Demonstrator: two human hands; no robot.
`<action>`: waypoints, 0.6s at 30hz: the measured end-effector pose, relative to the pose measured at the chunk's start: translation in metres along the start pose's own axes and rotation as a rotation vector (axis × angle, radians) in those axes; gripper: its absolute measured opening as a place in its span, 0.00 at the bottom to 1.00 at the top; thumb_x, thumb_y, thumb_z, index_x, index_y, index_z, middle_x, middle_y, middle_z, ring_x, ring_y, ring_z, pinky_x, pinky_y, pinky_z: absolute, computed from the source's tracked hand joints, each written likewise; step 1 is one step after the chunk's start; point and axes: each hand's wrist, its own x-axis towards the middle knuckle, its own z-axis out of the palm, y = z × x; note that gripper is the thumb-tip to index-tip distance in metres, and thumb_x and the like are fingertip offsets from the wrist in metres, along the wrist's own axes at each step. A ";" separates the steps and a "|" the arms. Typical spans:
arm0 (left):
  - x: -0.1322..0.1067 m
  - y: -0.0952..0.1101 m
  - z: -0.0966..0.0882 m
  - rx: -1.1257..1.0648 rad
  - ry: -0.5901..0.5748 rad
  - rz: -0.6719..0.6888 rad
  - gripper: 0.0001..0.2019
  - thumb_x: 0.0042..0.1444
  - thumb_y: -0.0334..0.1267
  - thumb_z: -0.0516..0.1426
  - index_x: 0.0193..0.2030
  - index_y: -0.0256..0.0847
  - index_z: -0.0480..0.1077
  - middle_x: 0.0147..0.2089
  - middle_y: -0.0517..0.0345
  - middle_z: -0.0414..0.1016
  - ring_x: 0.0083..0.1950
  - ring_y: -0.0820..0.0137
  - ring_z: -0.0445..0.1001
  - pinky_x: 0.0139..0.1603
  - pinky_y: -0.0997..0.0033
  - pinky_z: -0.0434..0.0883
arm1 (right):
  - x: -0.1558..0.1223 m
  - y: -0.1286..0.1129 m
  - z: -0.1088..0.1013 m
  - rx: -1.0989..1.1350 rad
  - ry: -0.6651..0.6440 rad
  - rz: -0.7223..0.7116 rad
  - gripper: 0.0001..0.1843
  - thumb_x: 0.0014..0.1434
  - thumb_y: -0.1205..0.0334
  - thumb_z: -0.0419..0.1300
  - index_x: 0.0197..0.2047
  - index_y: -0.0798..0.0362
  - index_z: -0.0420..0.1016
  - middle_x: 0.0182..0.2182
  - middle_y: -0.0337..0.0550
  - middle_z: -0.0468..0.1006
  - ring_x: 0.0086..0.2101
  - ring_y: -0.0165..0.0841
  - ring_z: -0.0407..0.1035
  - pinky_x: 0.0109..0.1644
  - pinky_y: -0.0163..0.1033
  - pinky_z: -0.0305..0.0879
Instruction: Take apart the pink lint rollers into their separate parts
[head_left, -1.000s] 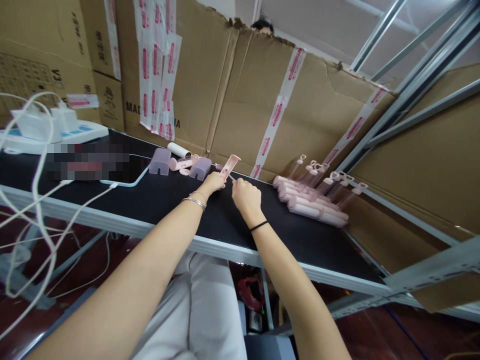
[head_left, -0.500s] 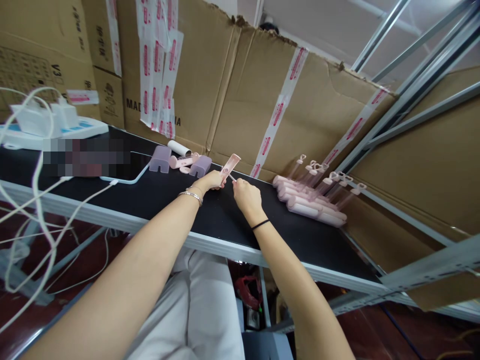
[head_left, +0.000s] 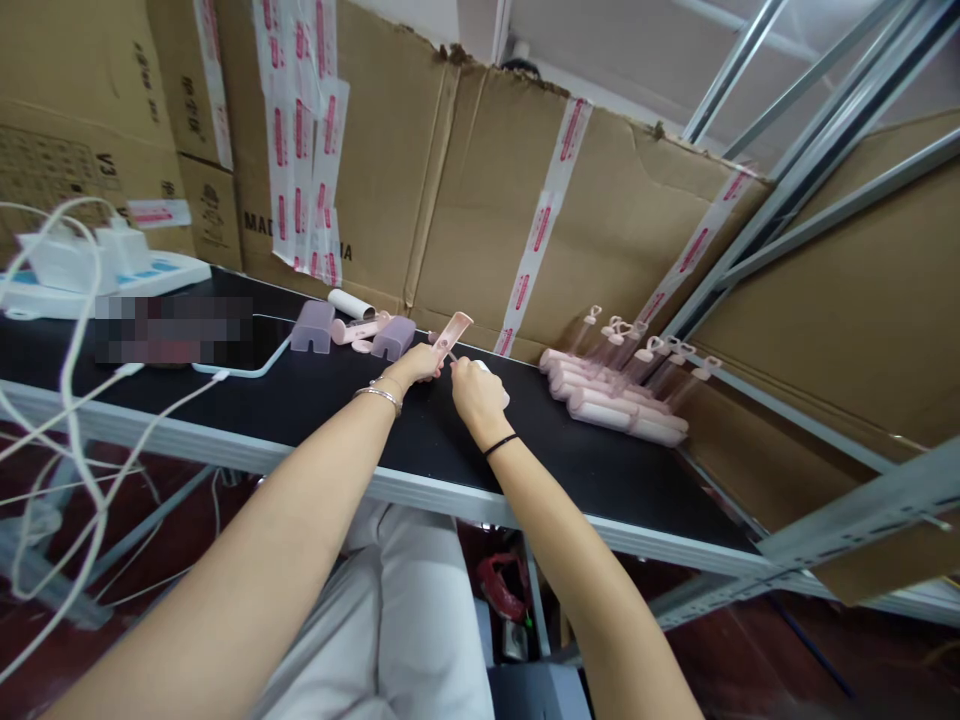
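**A:** What is being worked on?

**B:** A pink handle (head_left: 452,329), a flat plastic piece with a rounded top. It stands tilted up and away from the person, above the black tabletop (head_left: 330,412).

**A:** Who has it?

**B:** The left hand (head_left: 418,363) is closed around its lower end. The right hand (head_left: 472,392) sits just beside it, fingers curled in tight with the tips at the base of the handle. Whatever they pinch is too small to make out. A small white bit shows just past the right knuckles.

**A:** Anything on the wrists?

**B:** A silver bracelet (head_left: 377,396) on the left and a black band (head_left: 500,444) on the right.

**A:** And around the hands?

**B:** Just beyond the left hand lie two translucent purple covers (head_left: 313,326), with another pink piece and a white roll (head_left: 351,303) between and behind them. Well to the right of the right hand is a pile of pink rollers (head_left: 616,403), laid side by side with their handles pointing at the cardboard wall (head_left: 480,190).

**A:** Further left?

**B:** A flat device with a white cable (head_left: 247,371) plugged in lies left of the covers. Beyond that is a white power strip (head_left: 161,274) with chargers in it, its cords looping off the tabletop edge.
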 end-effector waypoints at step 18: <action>0.010 0.003 0.000 0.031 0.085 -0.071 0.26 0.59 0.55 0.42 0.26 0.36 0.68 0.23 0.54 0.72 0.17 0.75 0.65 0.18 0.77 0.59 | 0.008 -0.001 -0.002 0.069 0.035 0.015 0.16 0.65 0.62 0.41 0.40 0.59 0.68 0.36 0.53 0.76 0.32 0.32 0.73 0.34 0.34 0.68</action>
